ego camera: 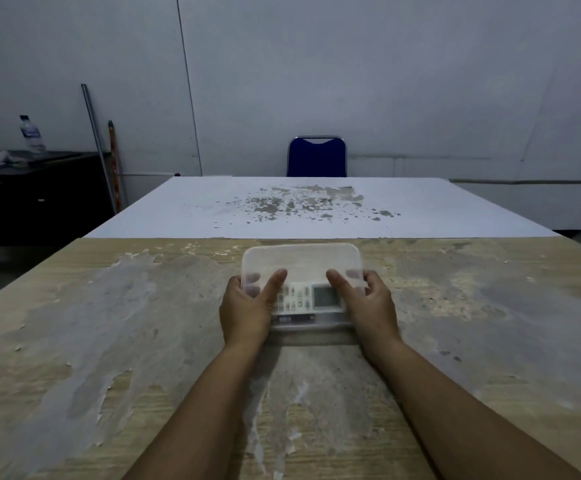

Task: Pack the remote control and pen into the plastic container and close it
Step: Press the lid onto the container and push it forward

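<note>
A clear plastic container (pixel 308 323) stands on the worn wooden table. Inside it lies a white remote control (pixel 308 297) with its screen to the right. A dark thin object, possibly the pen (pixel 294 319), shows through the front wall below the remote. A translucent lid (pixel 301 259) is held tilted over the container, its far edge raised. My left hand (pixel 247 306) grips the lid's left end, thumb on top. At the lid's right end is my right hand (pixel 368 303), also with the thumb on top.
The wooden table (pixel 109 341) has peeling paint. Beyond it is a white table (pixel 213 206) with grey stains. A blue chair (pixel 316 156) stands behind that. At the far left, a dark cabinet (pixel 40 195) carries a water bottle (pixel 32 135).
</note>
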